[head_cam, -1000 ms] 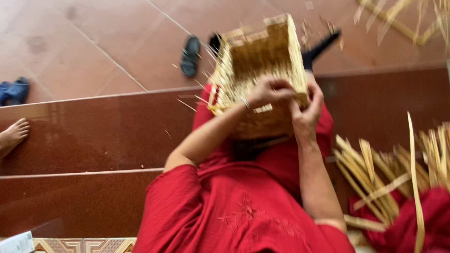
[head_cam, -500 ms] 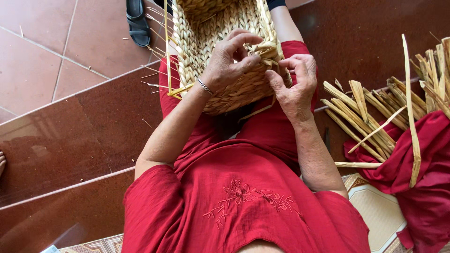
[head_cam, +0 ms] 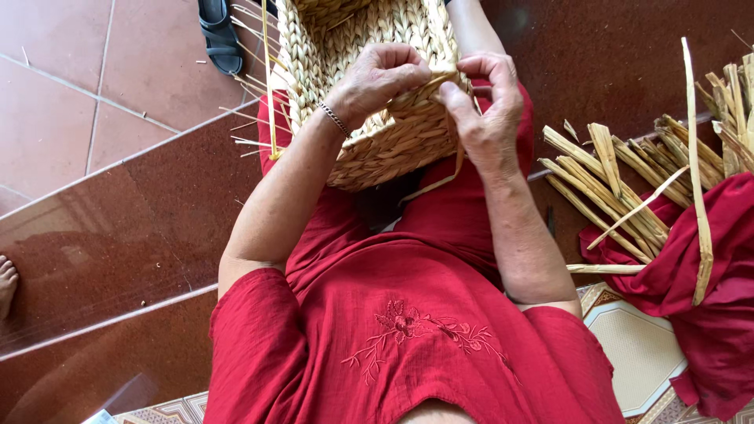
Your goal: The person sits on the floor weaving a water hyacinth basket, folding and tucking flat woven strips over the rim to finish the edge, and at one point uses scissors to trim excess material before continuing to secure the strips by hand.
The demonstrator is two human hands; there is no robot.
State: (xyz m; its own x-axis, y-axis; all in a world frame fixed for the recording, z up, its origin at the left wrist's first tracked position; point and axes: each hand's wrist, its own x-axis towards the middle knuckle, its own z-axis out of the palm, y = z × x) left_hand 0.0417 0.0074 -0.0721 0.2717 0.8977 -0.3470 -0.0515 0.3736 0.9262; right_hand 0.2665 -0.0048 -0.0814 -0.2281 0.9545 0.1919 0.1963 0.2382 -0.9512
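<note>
On the person's lap, against the red dress (head_cam: pixel 408 330), a half-woven straw basket (head_cam: pixel 369 94) rests tilted with its rim turned toward the body — a position that seems chosen to bring the unfinished edge close under both hands. The left hand (head_cam: pixel 377 78) is curled over the near rim, fingers clenched on the weave and on a flat straw strand (head_cam: pixel 436 78), apparently to keep the basket from shifting. The right hand (head_cam: pixel 483 110) pinches the same strand between thumb and forefinger just beside the left, the two hands almost touching; the strand's loose tail (head_cam: pixel 444 177) hangs down below the basket. Stiff uncut stalks (head_cam: pixel 263 86) stick out from the basket's left side. To the right, within easy reach, a bundle of dried straw strips (head_cam: pixel 620 180) lies partly on a red cloth (head_cam: pixel 707 298). A dark sandal (head_cam: pixel 220 35) sits on the tiled floor (head_cam: pixel 94 71) beyond — and bare toes (head_cam: pixel 6 283) show at the left edge.
</note>
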